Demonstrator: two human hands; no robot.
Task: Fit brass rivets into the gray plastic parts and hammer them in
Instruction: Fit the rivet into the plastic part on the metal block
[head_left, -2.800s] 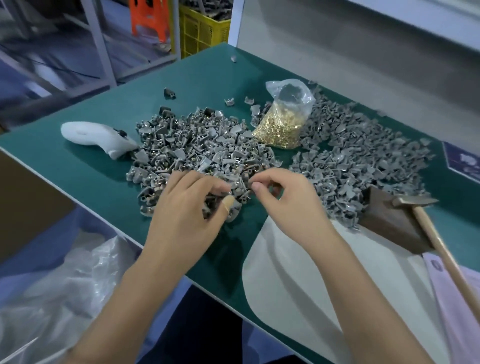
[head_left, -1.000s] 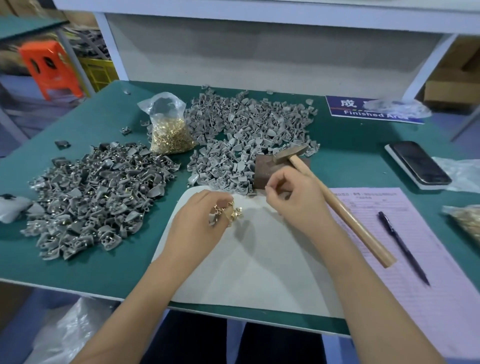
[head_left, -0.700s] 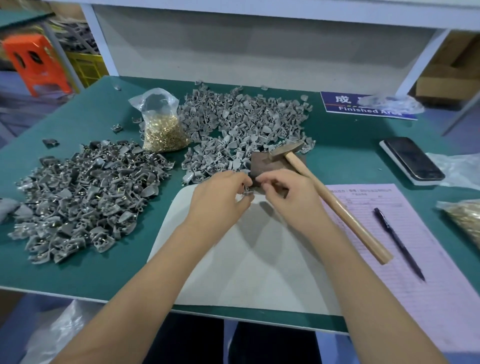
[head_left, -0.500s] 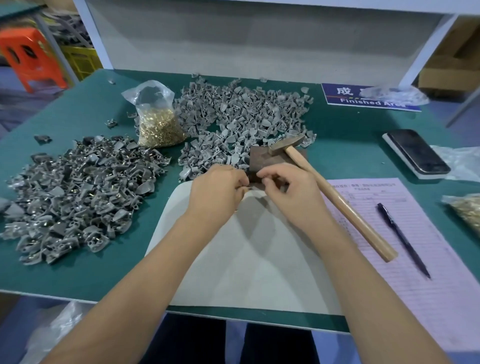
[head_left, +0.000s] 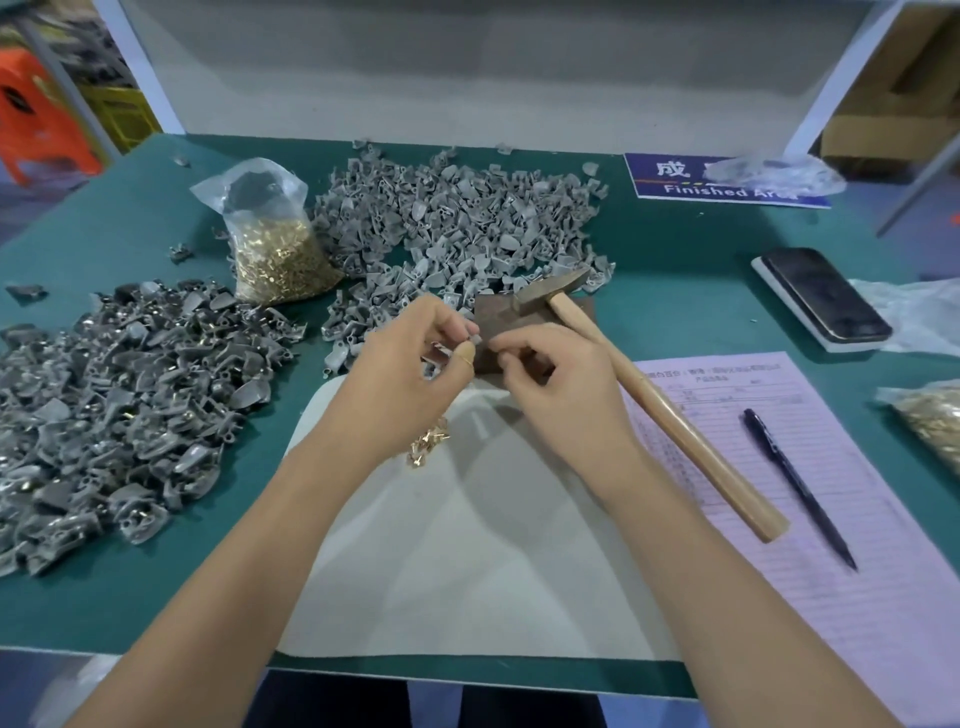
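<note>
Meeting fingertip to fingertip, left hand (head_left: 402, 374) pinches gray part (head_left: 441, 355), right hand (head_left: 558, 384) curled.

Green workbench (head_left: 675, 249) (white-framed), orange stool (head_left: 36, 119) behind.

From my feed, only the blue sign (head_left: 727, 182) at the bench's back reads "Finished Ar…", partly covered; the pink form's (head_left: 810, 467) print is too blurry.

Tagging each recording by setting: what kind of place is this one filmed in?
Most likely a small factory assembly bench. Loose heaps of gray plastic parts cover a green work table, with a bag of brass rivets and a hammer at hand. A blue sign at the back reads "Finished Area".
</note>
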